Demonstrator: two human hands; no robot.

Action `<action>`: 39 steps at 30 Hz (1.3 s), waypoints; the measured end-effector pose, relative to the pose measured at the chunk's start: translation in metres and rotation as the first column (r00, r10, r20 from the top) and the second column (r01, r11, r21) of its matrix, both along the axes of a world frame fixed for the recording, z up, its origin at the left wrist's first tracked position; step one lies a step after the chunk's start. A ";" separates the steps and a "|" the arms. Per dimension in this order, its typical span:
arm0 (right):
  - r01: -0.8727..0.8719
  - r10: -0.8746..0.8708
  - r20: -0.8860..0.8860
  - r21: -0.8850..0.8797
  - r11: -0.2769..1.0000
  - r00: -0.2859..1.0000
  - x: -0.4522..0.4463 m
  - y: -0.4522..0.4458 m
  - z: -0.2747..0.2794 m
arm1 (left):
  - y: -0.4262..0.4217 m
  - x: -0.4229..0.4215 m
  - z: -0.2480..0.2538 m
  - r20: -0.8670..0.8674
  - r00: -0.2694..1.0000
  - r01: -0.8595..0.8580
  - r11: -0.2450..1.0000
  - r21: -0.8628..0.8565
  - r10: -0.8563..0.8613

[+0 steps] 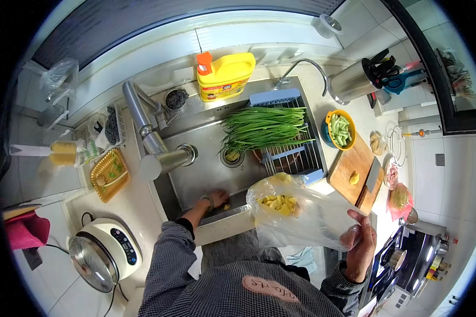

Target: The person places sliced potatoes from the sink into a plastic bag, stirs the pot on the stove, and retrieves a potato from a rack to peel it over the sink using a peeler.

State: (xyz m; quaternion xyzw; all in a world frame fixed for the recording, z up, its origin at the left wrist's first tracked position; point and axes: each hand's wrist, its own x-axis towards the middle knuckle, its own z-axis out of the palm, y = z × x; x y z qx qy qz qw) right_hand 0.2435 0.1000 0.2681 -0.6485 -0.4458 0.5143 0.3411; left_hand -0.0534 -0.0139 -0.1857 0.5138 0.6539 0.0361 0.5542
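My left hand (217, 198) reaches down to the sink floor, beside a small yellowish piece (227, 207). Its fingers are foreshortened, so their grip is unclear. My right hand (358, 236) is closed on the edge of a clear plastic bag (322, 224). Yellow chopped pieces (278, 204), possibly potato, lie inside the bag, which rests over the front rim of the sink (195, 177). Green chives or similar long leaves (267, 127) are spread on a rack (286, 158) over the sink's right side. Some scraps (231, 155) sit in the drain.
A faucet (166, 161) projects over the sink's left side. On the right, a cutting board (349, 171) holds a knife (373, 174) and a yellow piece (354, 178). Behind it stands an orange colander (340, 130) of green pieces. A yellow jug (226, 76) stands behind the sink; a cooker (103, 253) occupies the left counter.
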 end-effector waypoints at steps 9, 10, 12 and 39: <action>-0.060 0.060 -0.026 0.030 0.998 0.998 -0.002 -0.001 -0.001 | -0.018 0.016 0.071 0.133 0.988 0.040 0.972 0.233 -0.072; -0.071 0.071 -0.004 0.062 0.996 0.997 -0.003 -0.001 -0.002 | -0.019 0.018 0.081 0.086 0.995 0.034 0.970 0.240 -0.056; -0.088 0.089 -0.023 0.054 0.995 0.996 -0.005 -0.001 0.000 | -0.021 0.024 0.098 0.034 0.999 0.029 0.968 0.249 -0.038; -0.114 0.115 -0.012 0.033 0.993 0.993 -0.018 -0.007 0.007 | 0.058 0.061 0.324 0.411 0.902 -0.423 0.077 0.903 0.135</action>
